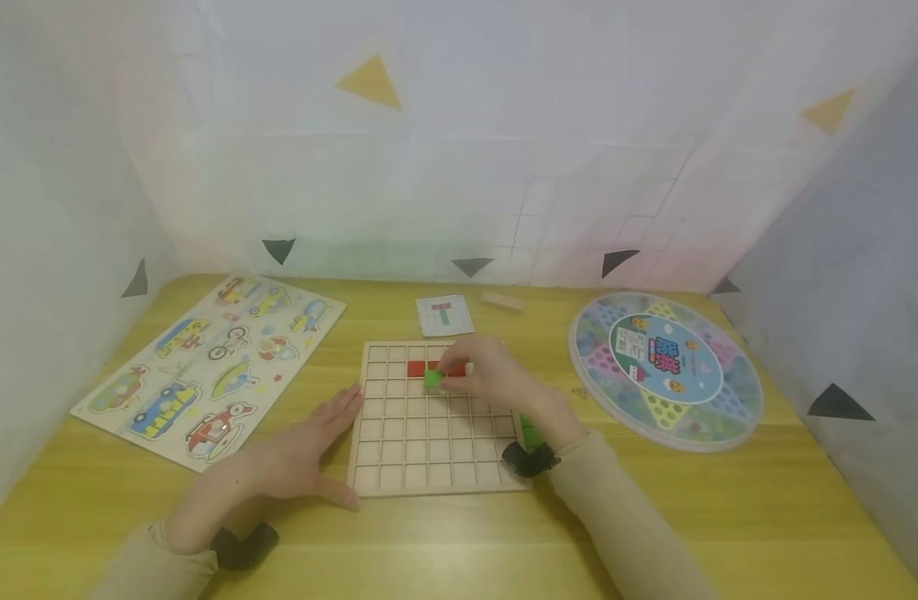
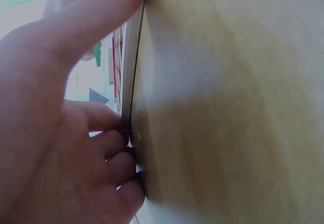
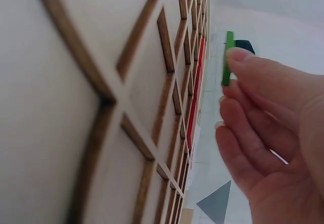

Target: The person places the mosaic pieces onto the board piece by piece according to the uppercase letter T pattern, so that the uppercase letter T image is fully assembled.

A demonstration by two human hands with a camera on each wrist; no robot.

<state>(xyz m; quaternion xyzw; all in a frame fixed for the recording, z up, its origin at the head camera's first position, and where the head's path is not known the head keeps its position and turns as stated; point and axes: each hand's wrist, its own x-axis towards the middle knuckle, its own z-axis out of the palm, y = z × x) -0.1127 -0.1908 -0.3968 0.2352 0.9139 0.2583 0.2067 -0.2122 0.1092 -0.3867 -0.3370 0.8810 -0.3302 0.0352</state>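
A wooden grid board (image 1: pixel 416 452) lies on the table, with red square tiles (image 1: pixel 416 368) in a row in an upper part of the grid. My right hand (image 1: pixel 496 375) pinches a green square tile (image 3: pixel 227 64) between thumb and fingers; the right wrist view shows it held on edge, apart from the grid. It hangs just below the red row in the head view. The left hand (image 1: pixel 293 458) is spread along the board's left edge, its thumb and fingertips touching the side. More green tiles (image 1: pixel 531 435) lie right of the board, partly hidden by the right wrist.
Behind the board are a pattern card (image 1: pixel 445 317) with a red and green T shape and a small wooden block (image 1: pixel 501 302). A vehicle picture puzzle (image 1: pixel 203 367) lies at left. To the right is a round game board (image 1: pixel 664 371). White sheets (image 1: pixel 459 167) enclose the table.
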